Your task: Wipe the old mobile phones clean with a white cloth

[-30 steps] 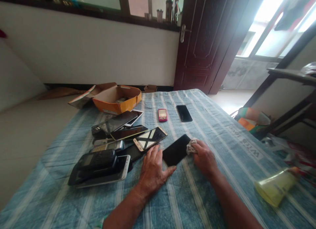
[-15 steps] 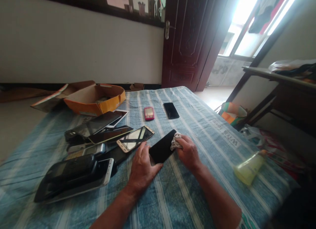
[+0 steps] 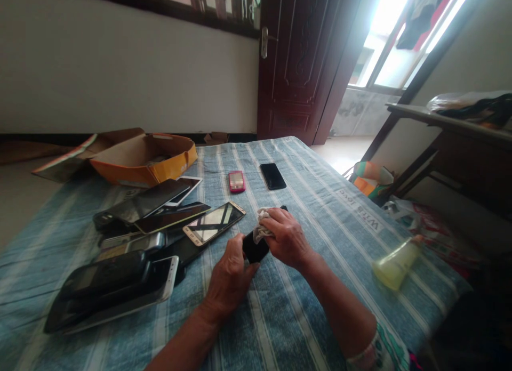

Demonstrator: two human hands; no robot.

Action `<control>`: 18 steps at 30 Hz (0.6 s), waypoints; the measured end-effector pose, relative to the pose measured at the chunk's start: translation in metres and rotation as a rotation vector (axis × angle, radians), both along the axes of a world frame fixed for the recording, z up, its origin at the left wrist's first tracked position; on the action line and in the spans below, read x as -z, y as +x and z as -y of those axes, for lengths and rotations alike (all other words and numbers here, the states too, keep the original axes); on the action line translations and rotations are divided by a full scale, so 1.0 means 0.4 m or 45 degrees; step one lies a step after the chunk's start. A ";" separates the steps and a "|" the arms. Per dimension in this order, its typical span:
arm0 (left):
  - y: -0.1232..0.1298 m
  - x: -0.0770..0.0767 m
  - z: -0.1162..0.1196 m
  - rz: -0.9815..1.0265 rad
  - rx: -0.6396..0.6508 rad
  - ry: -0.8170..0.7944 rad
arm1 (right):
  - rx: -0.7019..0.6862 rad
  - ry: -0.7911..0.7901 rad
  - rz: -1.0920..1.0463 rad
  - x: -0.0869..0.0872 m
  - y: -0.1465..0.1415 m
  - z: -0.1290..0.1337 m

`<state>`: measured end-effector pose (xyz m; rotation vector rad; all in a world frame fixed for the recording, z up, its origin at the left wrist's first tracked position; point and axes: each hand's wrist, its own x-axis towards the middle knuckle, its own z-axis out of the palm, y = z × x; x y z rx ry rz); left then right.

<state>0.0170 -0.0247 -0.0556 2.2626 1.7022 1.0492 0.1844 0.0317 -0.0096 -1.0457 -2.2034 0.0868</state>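
My left hand (image 3: pixel 232 272) is closed around the lower end of a black smartphone (image 3: pixel 253 249), which lies tilted above the striped cloth. Bunched in my right hand (image 3: pixel 288 238) is a whitish cloth (image 3: pixel 263 225), pressed onto the phone's dark face. The right hand covers much of the phone's upper end. Just left of my hands a gold-framed smartphone (image 3: pixel 214 223) rests face up. Farther off lie a pink device (image 3: pixel 237 182) with a blurred front and another black smartphone (image 3: pixel 273 176).
To the left several phones lie heaped, among them a black one (image 3: pixel 104 272) on a white-edged one (image 3: pixel 170 277). An open orange cardboard box (image 3: pixel 160 168) stands behind them. A yellowish translucent bottle (image 3: pixel 396 264) lies at the right on the blue striped tablecloth (image 3: pixel 320 317).
My right hand has moved the cloth left and down across the phone, from its upper right edge to its middle. The whole view has shifted slightly.
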 end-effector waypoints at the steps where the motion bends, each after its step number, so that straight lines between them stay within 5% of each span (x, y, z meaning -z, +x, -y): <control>1: 0.001 -0.001 0.002 -0.008 0.012 0.019 | -0.017 -0.004 0.036 -0.006 0.000 -0.002; 12: -0.005 0.002 0.013 -0.010 0.083 0.035 | -0.097 -0.012 0.211 -0.027 0.016 -0.002; 18: -0.012 -0.030 0.020 0.182 0.138 -0.016 | -0.117 -0.016 0.164 -0.026 0.033 0.011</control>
